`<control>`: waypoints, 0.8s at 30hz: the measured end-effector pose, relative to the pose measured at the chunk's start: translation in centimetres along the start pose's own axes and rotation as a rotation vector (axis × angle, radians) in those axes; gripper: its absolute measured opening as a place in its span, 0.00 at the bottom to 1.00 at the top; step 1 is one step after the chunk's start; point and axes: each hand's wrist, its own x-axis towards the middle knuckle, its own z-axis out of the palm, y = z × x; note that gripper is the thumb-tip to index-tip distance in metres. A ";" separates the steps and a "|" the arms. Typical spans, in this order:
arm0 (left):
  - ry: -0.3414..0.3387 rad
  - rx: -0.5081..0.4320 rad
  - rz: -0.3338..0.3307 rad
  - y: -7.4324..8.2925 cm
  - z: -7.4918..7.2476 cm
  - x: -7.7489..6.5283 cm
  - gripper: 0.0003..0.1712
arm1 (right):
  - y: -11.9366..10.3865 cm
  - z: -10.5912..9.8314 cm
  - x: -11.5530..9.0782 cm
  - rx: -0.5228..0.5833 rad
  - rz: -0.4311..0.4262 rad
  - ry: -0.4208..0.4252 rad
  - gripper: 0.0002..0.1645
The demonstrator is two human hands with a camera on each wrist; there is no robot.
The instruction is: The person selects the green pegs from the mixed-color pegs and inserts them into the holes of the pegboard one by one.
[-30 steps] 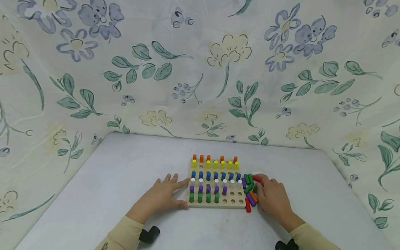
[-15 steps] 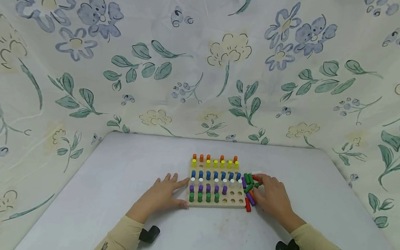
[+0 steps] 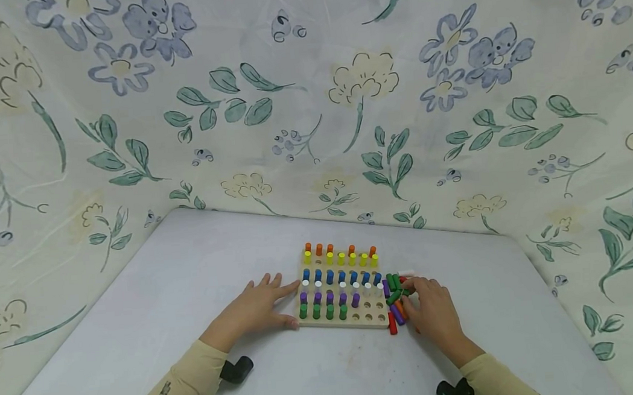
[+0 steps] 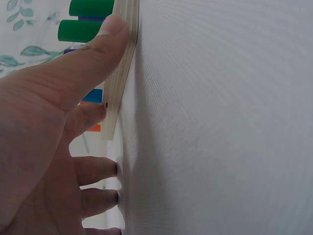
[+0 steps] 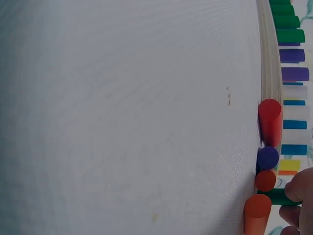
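A wooden pegboard (image 3: pixel 343 324) lies on the white table, with rows of orange, yellow, blue, white, purple and green pegs standing in its holes. My left hand (image 3: pixel 255 307) rests at the board's left side, fingers spread; the thumb and index finger touch its edge. At the board's right side, my right hand (image 3: pixel 436 310) pinches a green peg (image 5: pixel 278 197) among a heap of loose pegs. Around it lie green pegs (image 3: pixel 393 281), a purple peg (image 3: pixel 397 314), an orange peg (image 5: pixel 265 180) and a red peg (image 3: pixel 392 323). The right hand's palm side is hidden in the head view.
A white peg (image 3: pixel 407 273) lies at the far side of the heap, partly behind the fingers. Black wrist devices (image 3: pixel 237 370) sit below both forearms. A flower-patterned cloth (image 3: pixel 310 101) hangs behind the table (image 3: pixel 232 239).
The right hand's fingers have shifted slightly within the heap, and a green peg now sits between their tips. A white peg has come into sight behind them. The left hand stays still.
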 end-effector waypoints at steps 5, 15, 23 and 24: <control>-0.001 -0.001 -0.003 0.0 0.0 0.0 0.52 | 0.0 0.0 -0.1 0.002 -0.002 0.006 0.15; -0.005 -0.001 -0.009 -0.1 0.1 0.1 0.52 | 0.0 0.0 -0.2 0.033 -0.031 0.071 0.15; -0.004 0.002 -0.012 0.0 0.1 0.1 0.52 | -0.1 -0.1 -0.3 0.065 -0.062 0.105 0.15; -0.004 0.001 -0.012 0.0 0.0 0.1 0.52 | -0.1 -0.1 -0.4 0.067 -0.065 0.105 0.15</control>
